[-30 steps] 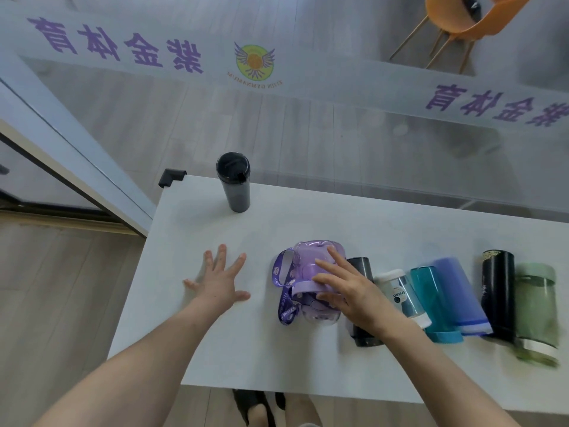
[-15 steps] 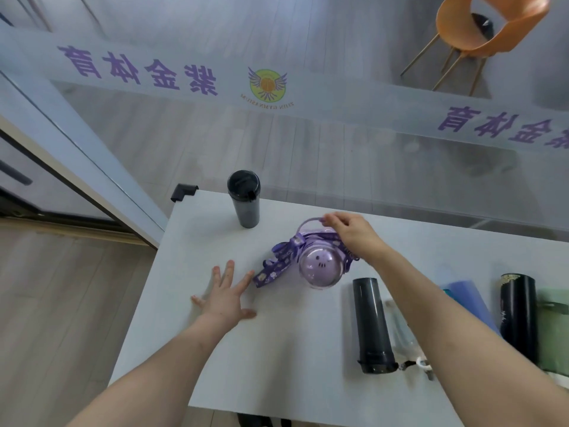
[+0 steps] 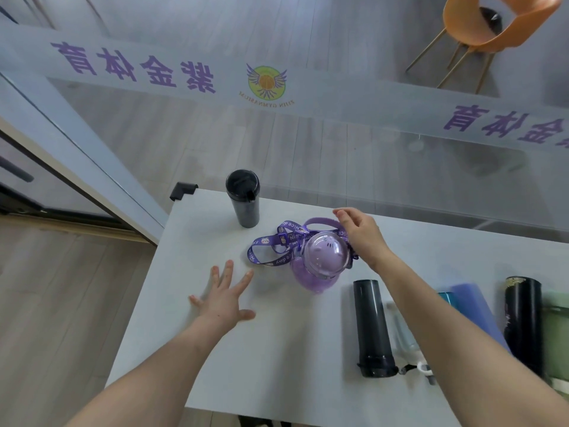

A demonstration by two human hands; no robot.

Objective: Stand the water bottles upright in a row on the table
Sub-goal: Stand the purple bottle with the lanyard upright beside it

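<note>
A purple bottle (image 3: pixel 323 257) with a domed lid stands upright on the white table (image 3: pixel 277 359), its printed strap (image 3: pixel 268 251) trailing to the left. My right hand (image 3: pixel 363 238) is at the bottle's far side, fingertips pinched on its top handle. Spread flat on the table to the bottle's left is my left hand (image 3: pixel 224 300), holding nothing. A black tumbler (image 3: pixel 243 198) stands upright near the far left corner. A dark grey bottle (image 3: pixel 372 328), a clear bottle (image 3: pixel 403 331) and a black bottle (image 3: pixel 523 322) lie on their sides at the right.
More bottles lie at the right, partly hidden by my right arm: a teal one (image 3: pixel 445 295), a blue one (image 3: pixel 474 306) and a green one (image 3: pixel 557 334). A glass wall runs along the table's far edge. An orange chair (image 3: pixel 492 29) stands beyond it.
My right hand picked the purple bottle out of the lying row, moved it left and away from me, and stood it upright. My left hand stayed flat on the table.
</note>
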